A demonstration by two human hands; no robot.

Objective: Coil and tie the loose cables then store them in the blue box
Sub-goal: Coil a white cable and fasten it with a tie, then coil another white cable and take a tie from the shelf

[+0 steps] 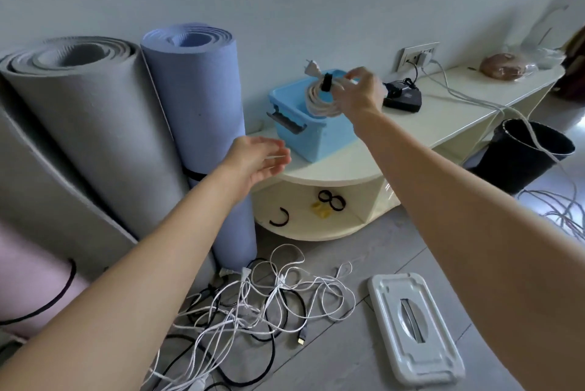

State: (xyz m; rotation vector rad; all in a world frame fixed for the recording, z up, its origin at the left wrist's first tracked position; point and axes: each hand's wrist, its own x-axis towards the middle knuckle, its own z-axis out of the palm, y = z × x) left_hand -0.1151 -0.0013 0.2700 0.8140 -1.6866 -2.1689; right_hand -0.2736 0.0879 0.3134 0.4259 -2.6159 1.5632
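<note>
My right hand [364, 91] holds a coiled white cable [318, 97], bound with a black tie, just over the open blue box [316, 134]. The coil's plug sticks up at the back. The box stands on a cream shelf unit [395, 134]. My left hand [258, 159] hovers open and empty to the left of the box, near the shelf's front edge. A tangle of loose white and black cables [253, 305] lies on the floor below, between my arms.
The box's white lid [414, 327] lies on the floor at right. Black ties [332, 200] rest on the lower shelf. Rolled grey [95, 124] and blue mats [202, 124] lean at left. A black bin [525, 156] stands at right, a black device [403, 97] behind the box.
</note>
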